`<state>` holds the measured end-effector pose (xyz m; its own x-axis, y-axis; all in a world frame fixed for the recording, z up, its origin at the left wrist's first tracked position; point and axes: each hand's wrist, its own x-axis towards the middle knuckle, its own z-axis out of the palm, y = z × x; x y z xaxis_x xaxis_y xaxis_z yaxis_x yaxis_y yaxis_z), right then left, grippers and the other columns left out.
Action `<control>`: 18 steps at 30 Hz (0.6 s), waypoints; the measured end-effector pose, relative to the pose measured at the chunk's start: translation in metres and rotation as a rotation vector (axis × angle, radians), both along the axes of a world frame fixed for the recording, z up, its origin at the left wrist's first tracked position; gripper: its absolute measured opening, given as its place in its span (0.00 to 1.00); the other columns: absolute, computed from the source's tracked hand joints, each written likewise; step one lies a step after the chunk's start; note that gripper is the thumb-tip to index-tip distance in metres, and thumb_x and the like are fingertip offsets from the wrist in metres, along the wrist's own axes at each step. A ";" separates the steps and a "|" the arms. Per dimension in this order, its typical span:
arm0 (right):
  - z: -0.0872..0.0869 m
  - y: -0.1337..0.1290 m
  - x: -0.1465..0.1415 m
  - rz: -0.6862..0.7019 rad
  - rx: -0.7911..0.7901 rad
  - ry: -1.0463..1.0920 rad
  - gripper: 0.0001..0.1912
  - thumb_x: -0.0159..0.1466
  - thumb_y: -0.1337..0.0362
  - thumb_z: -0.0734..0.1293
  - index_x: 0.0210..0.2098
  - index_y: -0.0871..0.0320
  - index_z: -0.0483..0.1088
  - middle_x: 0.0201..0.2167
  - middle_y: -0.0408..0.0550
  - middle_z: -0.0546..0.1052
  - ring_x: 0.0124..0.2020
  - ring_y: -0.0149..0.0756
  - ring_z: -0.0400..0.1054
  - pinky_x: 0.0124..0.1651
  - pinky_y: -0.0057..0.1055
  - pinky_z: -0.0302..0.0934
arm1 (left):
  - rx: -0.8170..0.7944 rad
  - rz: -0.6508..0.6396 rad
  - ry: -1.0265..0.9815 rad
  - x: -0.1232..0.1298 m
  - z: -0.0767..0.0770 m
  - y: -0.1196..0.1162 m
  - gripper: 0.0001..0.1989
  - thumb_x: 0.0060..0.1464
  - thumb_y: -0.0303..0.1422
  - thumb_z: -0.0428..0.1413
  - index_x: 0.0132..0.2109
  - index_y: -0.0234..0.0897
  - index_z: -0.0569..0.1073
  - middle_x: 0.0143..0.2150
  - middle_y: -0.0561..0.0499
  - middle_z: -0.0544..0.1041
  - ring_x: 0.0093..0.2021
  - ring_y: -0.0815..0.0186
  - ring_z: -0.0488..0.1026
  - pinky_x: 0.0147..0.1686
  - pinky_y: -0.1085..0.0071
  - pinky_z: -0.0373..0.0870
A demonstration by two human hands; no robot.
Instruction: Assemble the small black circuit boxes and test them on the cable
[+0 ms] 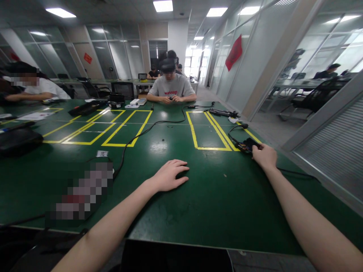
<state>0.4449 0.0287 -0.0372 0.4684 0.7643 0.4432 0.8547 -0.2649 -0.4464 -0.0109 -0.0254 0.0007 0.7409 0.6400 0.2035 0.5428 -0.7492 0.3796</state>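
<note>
My left hand [171, 175] lies on the green table [181, 211], palm down with its fingers apart and nothing in them. Off to the right, my right hand [265, 155] has its fingers closed on the near edge of a small dark object with lighter patches [246, 145]. That object rests by the table's right side, partly covered by my fingers, and its kind is unclear. A black cable [231, 132] curves beside it toward a dark rounded piece [244, 125].
Yellow tape rectangles [195, 130] mark the table. A long black cable [147, 130] crosses it to a blurred-out object [85, 190] at left. A black tripod-like item [224, 113] lies farther back. Across the table sits a person [171, 87]; another person [42, 87] is at left.
</note>
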 end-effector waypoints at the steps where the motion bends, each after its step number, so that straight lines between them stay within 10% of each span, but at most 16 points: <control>1: 0.000 0.000 -0.001 -0.031 -0.001 0.005 0.27 0.64 0.53 0.60 0.52 0.64 0.78 0.22 0.58 0.76 0.33 0.61 0.76 0.36 0.48 0.66 | -0.003 0.002 0.000 0.000 0.000 0.000 0.19 0.65 0.40 0.58 0.60 0.41 0.76 0.66 0.44 0.73 0.66 0.54 0.69 0.67 0.54 0.63; 6: 0.006 -0.005 -0.015 -0.114 0.079 0.019 0.28 0.59 0.49 0.66 0.52 0.60 0.76 0.43 0.64 0.80 0.45 0.59 0.74 0.43 0.48 0.68 | 0.001 -0.002 0.003 0.000 -0.001 0.000 0.19 0.66 0.40 0.57 0.60 0.42 0.76 0.66 0.44 0.72 0.66 0.55 0.68 0.67 0.54 0.63; 11: 0.022 -0.009 -0.026 -0.005 -0.130 0.014 0.18 0.56 0.47 0.70 0.33 0.54 0.78 0.37 0.59 0.81 0.40 0.58 0.74 0.34 0.44 0.65 | -0.008 -0.001 0.012 0.000 0.000 0.000 0.19 0.66 0.40 0.58 0.60 0.39 0.76 0.66 0.43 0.72 0.66 0.55 0.68 0.67 0.55 0.63; 18: 0.027 -0.013 -0.033 0.102 -0.086 0.138 0.18 0.52 0.51 0.71 0.37 0.56 0.78 0.34 0.55 0.81 0.38 0.54 0.75 0.33 0.40 0.63 | -0.004 -0.001 0.017 0.000 0.001 -0.001 0.19 0.66 0.39 0.58 0.60 0.38 0.76 0.67 0.42 0.72 0.66 0.55 0.68 0.67 0.55 0.63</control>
<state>0.4123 0.0161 -0.0099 0.4381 0.8433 0.3115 0.8116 -0.2221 -0.5404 -0.0108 -0.0261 0.0016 0.7451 0.6398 0.1885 0.5480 -0.7483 0.3737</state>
